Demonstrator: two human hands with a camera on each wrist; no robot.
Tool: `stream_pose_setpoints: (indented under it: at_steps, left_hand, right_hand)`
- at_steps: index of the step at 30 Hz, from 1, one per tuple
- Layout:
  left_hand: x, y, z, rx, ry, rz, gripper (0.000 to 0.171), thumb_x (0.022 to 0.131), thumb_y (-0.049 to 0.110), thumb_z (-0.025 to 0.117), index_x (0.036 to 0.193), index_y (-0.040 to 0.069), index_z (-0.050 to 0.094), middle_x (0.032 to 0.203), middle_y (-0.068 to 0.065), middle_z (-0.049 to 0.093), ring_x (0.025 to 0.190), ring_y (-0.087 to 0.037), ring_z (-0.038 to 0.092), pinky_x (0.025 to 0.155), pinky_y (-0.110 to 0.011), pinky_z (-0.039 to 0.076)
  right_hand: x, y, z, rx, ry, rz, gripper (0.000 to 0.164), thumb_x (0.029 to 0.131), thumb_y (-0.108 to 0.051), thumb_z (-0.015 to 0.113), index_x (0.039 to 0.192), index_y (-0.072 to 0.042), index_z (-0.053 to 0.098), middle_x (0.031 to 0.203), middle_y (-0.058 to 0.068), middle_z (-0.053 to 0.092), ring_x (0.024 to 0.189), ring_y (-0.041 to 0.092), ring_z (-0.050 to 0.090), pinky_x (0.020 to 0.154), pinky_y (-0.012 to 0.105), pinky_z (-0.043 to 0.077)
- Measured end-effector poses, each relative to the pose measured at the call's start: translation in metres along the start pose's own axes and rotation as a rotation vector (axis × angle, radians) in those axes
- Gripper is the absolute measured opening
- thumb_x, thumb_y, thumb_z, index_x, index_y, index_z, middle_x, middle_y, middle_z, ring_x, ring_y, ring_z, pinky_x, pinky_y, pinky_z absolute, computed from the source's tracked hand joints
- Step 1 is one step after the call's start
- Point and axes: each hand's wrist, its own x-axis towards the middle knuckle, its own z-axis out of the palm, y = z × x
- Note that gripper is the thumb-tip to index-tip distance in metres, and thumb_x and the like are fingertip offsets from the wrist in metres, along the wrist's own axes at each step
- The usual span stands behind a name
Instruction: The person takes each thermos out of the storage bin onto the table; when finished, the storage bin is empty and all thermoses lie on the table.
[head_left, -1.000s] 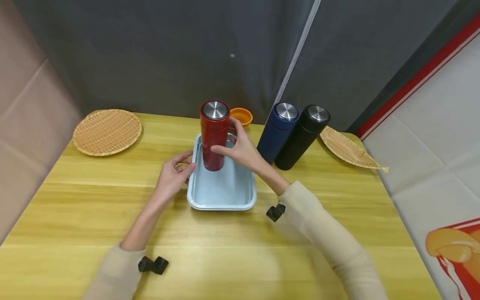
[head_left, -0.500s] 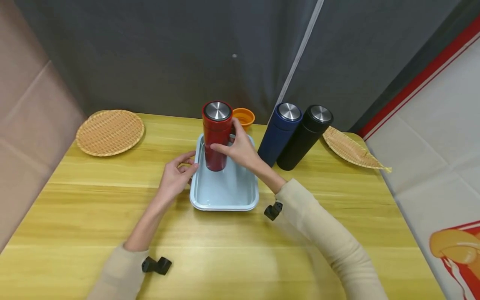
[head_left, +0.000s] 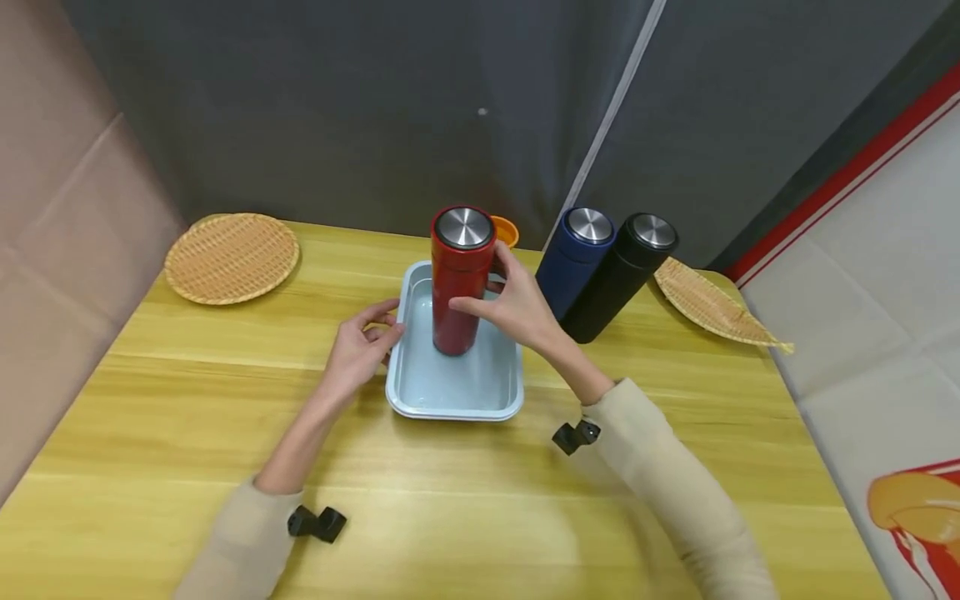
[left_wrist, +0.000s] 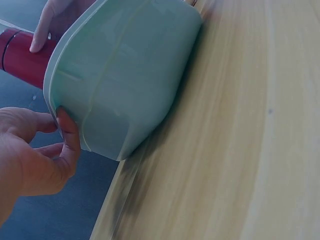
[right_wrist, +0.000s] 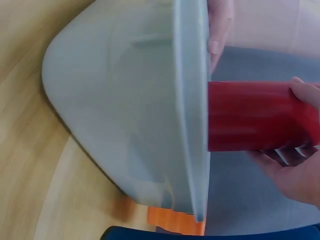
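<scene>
A red vacuum flask (head_left: 455, 283) with a steel-topped lid stands upright over the pale blue plastic tub (head_left: 453, 407), its lower part inside the walls. My right hand (head_left: 517, 304) grips the flask's right side, thumb across the front and fingers behind it. In the right wrist view the flask (right_wrist: 255, 117) rises out past the tub's rim, its base hidden by the wall. My left hand (head_left: 360, 346) pinches the left rim of the tub; the left wrist view shows thumb and fingers (left_wrist: 70, 137) right at that rim.
Right of the tub stand a blue flask (head_left: 573, 262) and a black flask (head_left: 618, 279) side by side. Behind the red one is an orange cup (head_left: 507, 229). Woven trays lie at the back left (head_left: 232, 258) and right (head_left: 712, 304); a dark curtain (head_left: 375, 108) hangs behind the table.
The red flask has shifted right and slightly nearer inside the tub, my right hand moving with it. My left hand keeps its place at the rim; the head view has drifted a little.
</scene>
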Motion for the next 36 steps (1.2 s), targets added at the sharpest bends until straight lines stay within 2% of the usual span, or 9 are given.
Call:
stream_pose_setpoints:
  at_steps: [5, 11, 17, 26, 32, 36]
  left_hand:
    - [0.000, 0.001, -0.001, -0.003, -0.001, 0.004, 0.046, 0.094, 0.005, 0.060, 0.138, -0.002, 0.048, 0.108, -0.017, 0.054, 0.064, -0.006, 0.055, 0.051, -0.023, 0.051]
    - [-0.002, 0.003, 0.000, 0.010, -0.002, -0.003, 0.047, 0.095, 0.006, 0.060, 0.139, -0.001, 0.048, 0.109, -0.017, 0.053, 0.063, -0.007, 0.056, 0.053, -0.023, 0.052]
    - [-0.001, 0.002, -0.001, 0.017, 0.002, -0.005, 0.046, 0.095, 0.007, 0.061, 0.139, -0.001, 0.048, 0.109, -0.016, 0.053, 0.062, -0.008, 0.057, 0.053, -0.023, 0.052]
    - [-0.001, 0.000, 0.001, 0.012, 0.006, -0.023, 0.046, 0.095, 0.006, 0.059, 0.139, 0.000, 0.048, 0.108, -0.013, 0.055, 0.064, -0.008, 0.057, 0.053, -0.024, 0.052]
    - [0.000, 0.000, 0.002, 0.011, 0.006, -0.023, 0.046, 0.095, 0.005, 0.060, 0.139, 0.000, 0.049, 0.108, -0.013, 0.054, 0.061, -0.008, 0.056, 0.053, -0.025, 0.052]
    - [0.001, 0.001, 0.000, 0.016, 0.006, -0.021, 0.045, 0.095, 0.006, 0.060, 0.139, 0.001, 0.049, 0.108, -0.012, 0.053, 0.059, -0.008, 0.056, 0.052, -0.024, 0.052]
  right_hand:
    - [-0.010, -0.011, -0.011, 0.017, 0.043, -0.062, 0.066, 0.077, -0.013, 0.082, 0.133, -0.006, 0.047, 0.122, 0.006, 0.058, 0.109, 0.018, 0.056, 0.089, 0.032, 0.053]
    - [-0.025, -0.027, -0.030, 0.049, 0.068, -0.132, 0.066, 0.077, -0.007, 0.081, 0.134, -0.007, 0.048, 0.124, 0.006, 0.057, 0.109, 0.020, 0.056, 0.087, 0.038, 0.054]
    - [-0.042, -0.039, -0.050, 0.012, 0.128, -0.146, 0.065, 0.075, -0.004, 0.082, 0.133, -0.006, 0.051, 0.123, 0.003, 0.058, 0.108, 0.017, 0.056, 0.086, 0.035, 0.054]
    - [-0.067, -0.046, -0.092, -0.075, 0.258, -0.103, 0.061, 0.075, -0.001, 0.081, 0.130, -0.008, 0.055, 0.114, 0.003, 0.062, 0.099, 0.020, 0.059, 0.079, 0.024, 0.054]
    - [-0.087, -0.030, -0.117, -0.172, 0.322, -0.042, 0.061, 0.078, -0.004, 0.079, 0.133, -0.010, 0.053, 0.114, 0.001, 0.060, 0.096, 0.019, 0.058, 0.078, 0.019, 0.053]
    - [-0.097, -0.016, -0.130, -0.183, 0.361, 0.003, 0.061, 0.078, -0.003, 0.079, 0.133, -0.011, 0.053, 0.115, -0.001, 0.060, 0.098, 0.017, 0.058, 0.079, 0.017, 0.052]
